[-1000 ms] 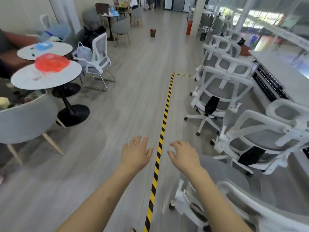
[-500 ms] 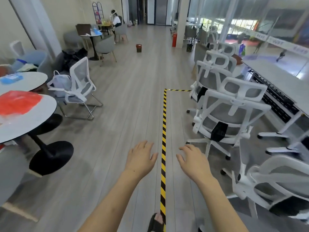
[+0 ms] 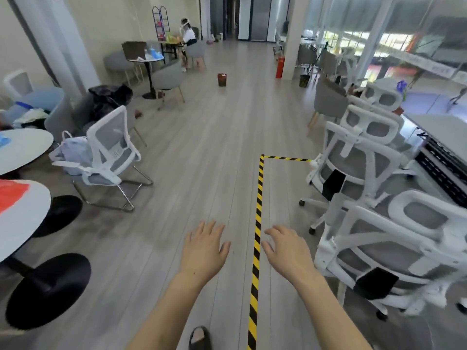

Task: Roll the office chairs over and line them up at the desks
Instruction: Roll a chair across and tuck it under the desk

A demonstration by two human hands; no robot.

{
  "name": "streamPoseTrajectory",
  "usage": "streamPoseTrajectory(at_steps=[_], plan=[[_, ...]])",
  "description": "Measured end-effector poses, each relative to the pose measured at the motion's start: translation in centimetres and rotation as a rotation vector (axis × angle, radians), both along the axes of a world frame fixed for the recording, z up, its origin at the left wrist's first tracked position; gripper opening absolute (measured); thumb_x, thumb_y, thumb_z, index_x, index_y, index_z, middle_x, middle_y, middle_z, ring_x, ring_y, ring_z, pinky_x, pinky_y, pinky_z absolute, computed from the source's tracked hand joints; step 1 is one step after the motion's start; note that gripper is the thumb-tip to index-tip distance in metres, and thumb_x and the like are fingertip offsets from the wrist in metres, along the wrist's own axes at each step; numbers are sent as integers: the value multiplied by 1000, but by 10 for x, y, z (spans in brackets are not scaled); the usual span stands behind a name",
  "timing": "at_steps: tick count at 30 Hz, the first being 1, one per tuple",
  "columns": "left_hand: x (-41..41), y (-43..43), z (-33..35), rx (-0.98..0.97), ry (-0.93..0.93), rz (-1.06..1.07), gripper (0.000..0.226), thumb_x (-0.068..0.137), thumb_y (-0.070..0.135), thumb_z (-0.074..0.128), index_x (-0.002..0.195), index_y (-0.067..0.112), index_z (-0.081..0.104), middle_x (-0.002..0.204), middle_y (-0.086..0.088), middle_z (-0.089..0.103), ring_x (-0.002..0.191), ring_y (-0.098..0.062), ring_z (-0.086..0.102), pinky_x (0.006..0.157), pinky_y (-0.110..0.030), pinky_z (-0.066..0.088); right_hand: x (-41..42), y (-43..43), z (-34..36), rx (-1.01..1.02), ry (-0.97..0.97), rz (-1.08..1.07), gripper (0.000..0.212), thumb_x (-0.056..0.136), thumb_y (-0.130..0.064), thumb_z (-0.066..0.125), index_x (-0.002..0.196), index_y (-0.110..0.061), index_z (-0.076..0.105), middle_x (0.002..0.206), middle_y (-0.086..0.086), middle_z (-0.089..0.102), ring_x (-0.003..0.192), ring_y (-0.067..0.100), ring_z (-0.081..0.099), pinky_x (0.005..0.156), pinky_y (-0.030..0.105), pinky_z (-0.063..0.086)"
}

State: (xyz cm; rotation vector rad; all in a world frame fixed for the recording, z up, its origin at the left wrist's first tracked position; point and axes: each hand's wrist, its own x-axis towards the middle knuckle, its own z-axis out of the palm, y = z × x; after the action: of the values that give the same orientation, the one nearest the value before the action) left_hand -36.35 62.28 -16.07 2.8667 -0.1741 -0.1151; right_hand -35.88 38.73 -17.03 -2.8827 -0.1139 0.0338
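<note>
Both arms reach forward over the wooden floor. My left hand (image 3: 204,248) is open, palm down, holding nothing. My right hand (image 3: 288,250) is open too, just right of the yellow-black floor tape (image 3: 258,223). White mesh office chairs stand in a row on the right along the desk (image 3: 444,132): the nearest chair (image 3: 394,251) is beside my right hand without touching it, a second chair (image 3: 358,157) is behind it, and a third chair (image 3: 381,97) is farther back.
Round white tables (image 3: 22,147) on black pedestal bases stand at the left. A white sled-base chair (image 3: 108,152) carries a pale bag. A small brown bin (image 3: 222,79) sits mid-floor far ahead. A seated person (image 3: 188,36) is at a far table. A red extinguisher box (image 3: 279,66) stands by a pillar.
The view has moved forward and lifted along the tape. The chair that was under my right arm has dropped out of view behind me. Both hands stay open and empty.
</note>
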Motion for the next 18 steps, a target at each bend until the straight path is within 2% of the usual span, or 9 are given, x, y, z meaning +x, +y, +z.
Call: streamPoseTrajectory(at_steps=[7,14,18], plan=[[254,-10,2,-11,-32,-38,55,108,51,37,159,27,34,168,4,30,159,-25,17,123,-47,23,245,-13,2,-10,-25,-40,44,104,-48,44,143,-31,54,150,-6,49,137,19,45,107,38,40],[502,-94,44,-6,-113,-191,50,108,47,36,154,28,40,154,9,47,143,-16,38,115,-39,32,443,-102,37,7,-106,-260,39,103,-46,45,136,-30,59,141,-8,56,126,16,52,98,37,46],[618,-165,48,-3,-113,-286,50,108,47,36,156,32,39,161,5,40,153,-23,27,122,-44,25,532,-165,35,22,-154,-379,40,101,-45,47,133,-28,63,138,-7,58,125,21,55,93,40,50]])
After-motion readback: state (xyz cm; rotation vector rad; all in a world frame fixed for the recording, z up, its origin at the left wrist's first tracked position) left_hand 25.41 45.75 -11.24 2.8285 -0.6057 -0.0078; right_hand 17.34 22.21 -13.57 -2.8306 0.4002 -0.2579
